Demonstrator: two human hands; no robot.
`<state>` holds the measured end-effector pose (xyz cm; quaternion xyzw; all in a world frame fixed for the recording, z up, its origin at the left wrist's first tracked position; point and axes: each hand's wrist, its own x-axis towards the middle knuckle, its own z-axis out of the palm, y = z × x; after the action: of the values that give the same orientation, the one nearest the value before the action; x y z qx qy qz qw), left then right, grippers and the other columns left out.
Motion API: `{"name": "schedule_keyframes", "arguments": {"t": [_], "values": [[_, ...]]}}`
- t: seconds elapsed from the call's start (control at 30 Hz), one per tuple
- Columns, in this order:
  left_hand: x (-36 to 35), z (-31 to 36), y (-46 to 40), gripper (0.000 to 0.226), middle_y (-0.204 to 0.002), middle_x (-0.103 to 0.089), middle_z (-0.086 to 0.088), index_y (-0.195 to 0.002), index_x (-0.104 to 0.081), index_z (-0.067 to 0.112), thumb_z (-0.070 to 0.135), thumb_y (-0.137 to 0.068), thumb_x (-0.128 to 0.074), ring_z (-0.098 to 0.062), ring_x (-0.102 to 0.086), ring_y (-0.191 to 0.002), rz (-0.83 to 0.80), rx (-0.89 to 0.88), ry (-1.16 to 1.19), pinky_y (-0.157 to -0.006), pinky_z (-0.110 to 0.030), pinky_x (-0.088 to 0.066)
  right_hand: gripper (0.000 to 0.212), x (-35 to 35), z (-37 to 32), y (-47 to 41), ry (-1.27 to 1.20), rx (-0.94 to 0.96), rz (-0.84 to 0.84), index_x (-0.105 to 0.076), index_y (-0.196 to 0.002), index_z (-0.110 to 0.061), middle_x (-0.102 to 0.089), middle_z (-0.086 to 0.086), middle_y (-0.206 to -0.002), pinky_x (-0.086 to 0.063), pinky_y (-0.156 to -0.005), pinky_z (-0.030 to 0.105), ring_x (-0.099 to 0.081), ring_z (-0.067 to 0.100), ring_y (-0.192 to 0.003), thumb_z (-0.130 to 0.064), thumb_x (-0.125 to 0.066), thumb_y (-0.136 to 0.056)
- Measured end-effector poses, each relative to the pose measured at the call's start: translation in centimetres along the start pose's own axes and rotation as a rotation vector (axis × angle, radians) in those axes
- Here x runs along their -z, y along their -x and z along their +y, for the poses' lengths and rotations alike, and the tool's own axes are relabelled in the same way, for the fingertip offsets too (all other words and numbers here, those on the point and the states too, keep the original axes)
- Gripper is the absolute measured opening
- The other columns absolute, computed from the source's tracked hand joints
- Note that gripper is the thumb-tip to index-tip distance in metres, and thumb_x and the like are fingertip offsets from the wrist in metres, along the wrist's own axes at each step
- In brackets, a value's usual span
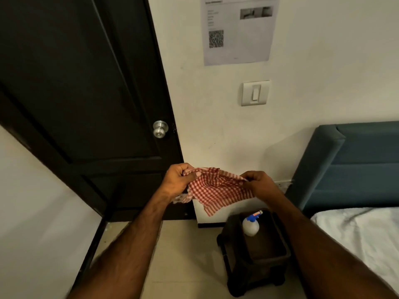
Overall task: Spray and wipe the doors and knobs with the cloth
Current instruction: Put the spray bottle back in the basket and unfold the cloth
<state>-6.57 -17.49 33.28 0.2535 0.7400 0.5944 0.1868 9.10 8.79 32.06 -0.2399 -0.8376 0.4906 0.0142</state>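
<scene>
In front of the closed black door (86,93), both hands hold a red-and-white checked cloth (218,188) stretched between them at about waist level. Left hand (179,180): fingers curled, thumb pinching the cloth's left edge. Right hand (260,183): fingers pinching the right edge (lower corner hangs free). Silver round knob (160,129) sits at the door's right edge, above the hands, apart from the cloth. White spray bottle (250,224) with blue trigger stands on a dark stool (265,251) on the floor, beside the bed (367,234).

Spray bottle (250,225) on stool (265,251), right of door (86,83)
</scene>
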Motion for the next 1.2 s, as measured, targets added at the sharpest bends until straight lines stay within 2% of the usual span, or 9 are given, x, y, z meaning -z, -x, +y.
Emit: {"name": "schedule_keyframes", "arguments": {"t": [0.1, 0.17, 0.23, 0.43, 0.63, 0.73, 0.83, 1.03, 1.2], "values": [[1.0, 1.9, -0.3, 0.014, -0.086, -0.076, -0.017, -0.091, -0.075, 0.000, 0.012, -0.090, -0.082, -0.023, -0.072, -0.079, -0.037, -0.048, -0.063, -0.076, -0.039, -0.062, 0.025, 0.3, -1.5, -0.3, 0.126, 0.027, -0.120, -0.074, -0.107, -0.021, -0.075, -0.001, -0.104, -0.053, -0.072, 0.023, -0.071, 0.021, -0.100, -0.004, -0.076, -0.088], [0.9, 3.3, -0.4, 0.015, -0.091, -0.076, -0.024, -0.090, -0.077, 0.003, 0.016, -0.088, -0.085, -0.028, -0.072, -0.082, -0.089, -0.068, -0.096, -0.081, -0.047, -0.062, 0.054, -0.1, -2.8, -0.3, 0.177, 0.155, -0.164, -0.066, -0.131, -0.027, -0.068, -0.007, -0.122, -0.055, -0.084, 0.025, -0.065, 0.015, -0.113, -0.014, -0.088, -0.082], [0.4, 4.7, -0.6, 0.017, -0.092, -0.076, -0.024, -0.091, -0.077, 0.003, 0.017, -0.087, -0.086, -0.030, -0.074, -0.084, -0.123, -0.064, -0.133, -0.083, -0.049, -0.062, 0.067, -0.6, -4.2, -0.2, 0.064, 0.295, -0.110, -0.065, -0.134, -0.034, -0.069, -0.010, -0.120, -0.054, -0.084, 0.021, -0.064, 0.009, -0.106, -0.024, -0.097, -0.076], [0.1, 7.5, -0.1, 0.033, -0.098, -0.078, -0.019, -0.100, -0.077, -0.003, 0.027, -0.088, -0.082, -0.029, -0.072, -0.091, -0.138, 0.027, -0.009, -0.092, -0.046, -0.058, 0.015, -0.9, -5.7, -0.5, -0.071, 0.408, -0.051, -0.081, -0.105, -0.023, -0.080, -0.008, -0.093, -0.052, -0.072, 0.015, -0.069, 0.003, -0.080, -0.014, -0.079, -0.094], [0.7, 7.6, 0.8, 0.035, -0.103, -0.074, -0.017, -0.124, -0.066, -0.014, 0.014, -0.104, -0.061, -0.023, -0.071, -0.086, -0.223, 0.230, 0.258, -0.086, -0.040, -0.062, 0.016, 0.4, -6.9, -0.4, -0.429, 0.196, 0.052, -0.076, -0.103, -0.011, -0.077, 0.018, -0.083, -0.058, -0.063, 0.033, -0.072, 0.025, -0.070, 0.002, -0.072, -0.094], [-0.7, 7.7, 0.6, 0.029, -0.100, -0.075, -0.019, -0.122, -0.070, -0.011, 0.009, -0.102, -0.062, -0.024, -0.073, -0.080, -0.107, 0.335, 0.397, -0.080, -0.044, -0.066, 0.024, -0.5, -7.9, 0.0, -0.564, 0.152, 0.072, -0.065, -0.107, -0.004, -0.075, 0.018, -0.088, -0.064, -0.064, 0.036, -0.076, 0.031, -0.071, 0.010, -0.073, -0.090], [-2.4, 7.8, 0.2, 0.022, -0.102, -0.076, -0.019, -0.114, -0.075, -0.003, 0.009, -0.102, -0.061, -0.029, -0.076, -0.086, 0.031, 0.417, 0.511, -0.084, -0.047, -0.066, 0.009, -1.4, -8.2, 0.3, -0.688, 0.155, -0.020, -0.071, -0.104, -0.001, -0.077, 0.016, -0.093, -0.064, -0.073, 0.034, -0.077, 0.029, -0.085, 0.001, -0.072, -0.096], [-4.5, 8.3, -0.6, 0.024, -0.101, -0.076, -0.022, -0.115, -0.072, -0.006, 0.010, -0.097, -0.069, -0.033, -0.076, -0.088, 0.101, 0.499, 0.551, -0.088, -0.050, -0.063, 0.028, -2.6, -7.8, -0.3, -0.271, 0.271, 0.057, -0.080, -0.113, -0.025, -0.080, -0.006, -0.100, -0.061, -0.083, 0.029, -0.076, 0.011, -0.092, -0.037, -0.086, -0.088], [-4.8, 8.2, -1.0, 0.024, -0.112, -0.077, -0.023, -0.120, -0.071, -0.006, 0.008, -0.101, -0.066, -0.034, -0.077, -0.092, 0.037, 0.515, 0.495, -0.089, -0.049, -0.064, 0.009, -2.4, -8.1, -1.2, -0.166, 0.248, 0.180, -0.082, -0.101, -0.022, -0.078, -0.010, -0.088, -0.059, -0.078, 0.027, -0.073, 0.006, -0.083, -0.028, -0.078, -0.096]]}}
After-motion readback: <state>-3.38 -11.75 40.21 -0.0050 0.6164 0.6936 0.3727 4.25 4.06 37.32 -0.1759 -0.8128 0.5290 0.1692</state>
